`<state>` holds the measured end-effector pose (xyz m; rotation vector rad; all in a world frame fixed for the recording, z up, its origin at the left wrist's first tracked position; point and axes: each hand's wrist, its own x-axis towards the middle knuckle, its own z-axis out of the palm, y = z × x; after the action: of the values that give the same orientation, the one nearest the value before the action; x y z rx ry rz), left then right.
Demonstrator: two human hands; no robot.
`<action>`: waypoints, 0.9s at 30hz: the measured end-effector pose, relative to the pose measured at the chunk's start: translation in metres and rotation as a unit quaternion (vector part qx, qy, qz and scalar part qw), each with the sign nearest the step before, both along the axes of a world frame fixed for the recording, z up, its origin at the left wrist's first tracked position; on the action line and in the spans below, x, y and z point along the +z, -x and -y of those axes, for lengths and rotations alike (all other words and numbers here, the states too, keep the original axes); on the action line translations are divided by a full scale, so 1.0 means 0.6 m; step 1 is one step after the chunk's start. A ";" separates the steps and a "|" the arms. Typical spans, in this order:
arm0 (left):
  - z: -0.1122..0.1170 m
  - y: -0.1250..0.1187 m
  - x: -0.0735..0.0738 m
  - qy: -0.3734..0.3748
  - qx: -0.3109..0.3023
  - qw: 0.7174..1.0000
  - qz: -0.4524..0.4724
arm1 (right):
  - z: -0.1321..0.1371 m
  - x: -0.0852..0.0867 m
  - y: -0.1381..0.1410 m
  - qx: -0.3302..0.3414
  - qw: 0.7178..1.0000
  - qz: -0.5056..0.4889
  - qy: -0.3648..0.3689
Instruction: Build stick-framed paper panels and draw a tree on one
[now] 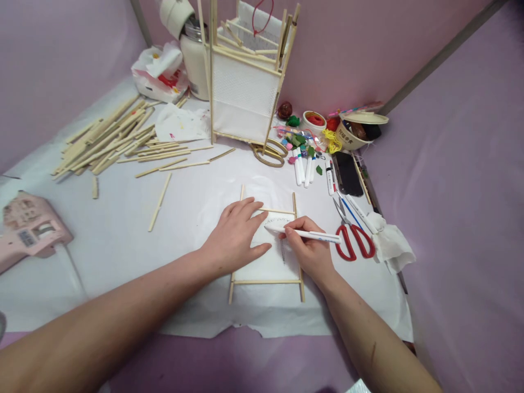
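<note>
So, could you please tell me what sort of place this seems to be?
It looks like a home craft corner, probably: loose wooden sticks piled on a white sheet, with red-handled scissors and marker pens nearby.

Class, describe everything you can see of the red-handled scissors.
The scissors have two glossy red loop handles and slim metal blades, slightly parted, with the tips pointing away from the person. They lie flat on the white sheet, to the side of the person's right hand, untouched by it. A thin blue shaft runs close beside the blades.
</note>
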<state>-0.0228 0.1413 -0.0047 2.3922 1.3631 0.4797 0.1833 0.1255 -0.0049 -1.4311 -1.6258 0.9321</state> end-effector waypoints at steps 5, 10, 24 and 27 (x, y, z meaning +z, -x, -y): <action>0.000 0.000 0.000 -0.002 0.000 1.000 -0.006 | 0.001 0.000 0.000 -0.008 1.000 -0.012 -0.002; -0.001 0.001 0.001 -0.003 0.000 1.000 -0.009 | 0.000 -0.001 0.003 -0.028 1.000 -0.002 -0.004; 0.000 0.001 -0.001 -0.004 0.000 1.000 -0.002 | 0.001 0.002 0.001 -0.001 1.000 0.006 -0.012; 0.000 0.001 -0.001 -0.004 -0.001 1.000 -0.006 | 0.001 0.002 0.001 0.000 1.000 0.005 -0.009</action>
<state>-0.0232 0.1415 -0.0053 2.4069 1.3665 0.4726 0.1827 0.1248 -0.0038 -1.4247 -1.6386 0.9090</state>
